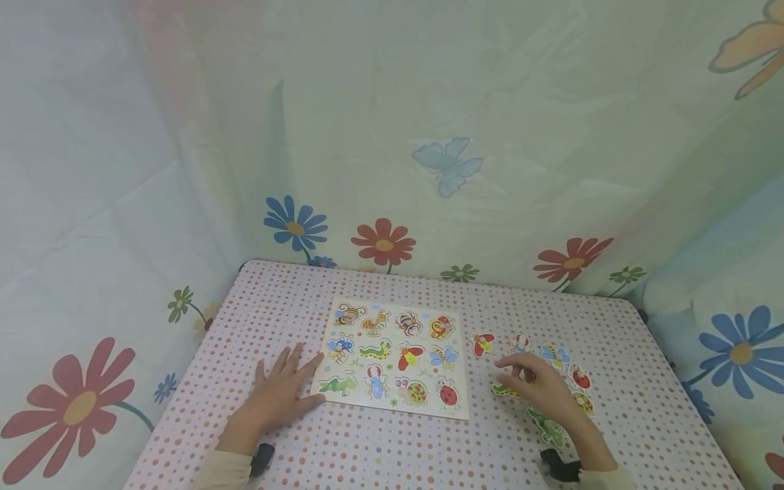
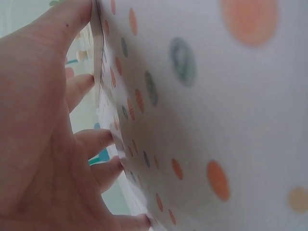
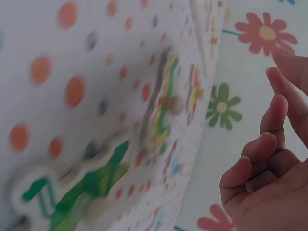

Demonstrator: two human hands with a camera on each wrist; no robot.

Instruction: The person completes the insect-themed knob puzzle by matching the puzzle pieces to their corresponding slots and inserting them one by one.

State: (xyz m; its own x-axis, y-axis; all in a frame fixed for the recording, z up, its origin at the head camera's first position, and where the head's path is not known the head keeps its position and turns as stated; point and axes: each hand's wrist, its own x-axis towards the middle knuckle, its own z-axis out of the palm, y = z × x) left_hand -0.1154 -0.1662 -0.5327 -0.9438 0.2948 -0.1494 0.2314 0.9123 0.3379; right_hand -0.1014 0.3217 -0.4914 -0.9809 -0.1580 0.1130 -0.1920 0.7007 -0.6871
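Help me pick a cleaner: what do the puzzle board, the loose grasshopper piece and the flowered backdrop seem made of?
Puzzle board: probably wood, smooth printed face; its edge is pale tan.
Grasshopper piece: likely wood, printed; thick pale rim, beige knob.
Flowered backdrop: thin sheet, fabric or plastic unclear; creases, faint sheen.

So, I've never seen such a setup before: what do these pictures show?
There is no machine: a person is working bare-handed. The wide picture comes from a head-worn camera, the two close ones from a camera on each wrist. On a white cloth with coloured dots lies a pale rectangular board showing colourful bugs; loose, flat bug-shaped pieces lie to its right. The left hand touches the board's left edge with finger and thumb; the right hand hovers over the loose pieces and seems to hold nothing.
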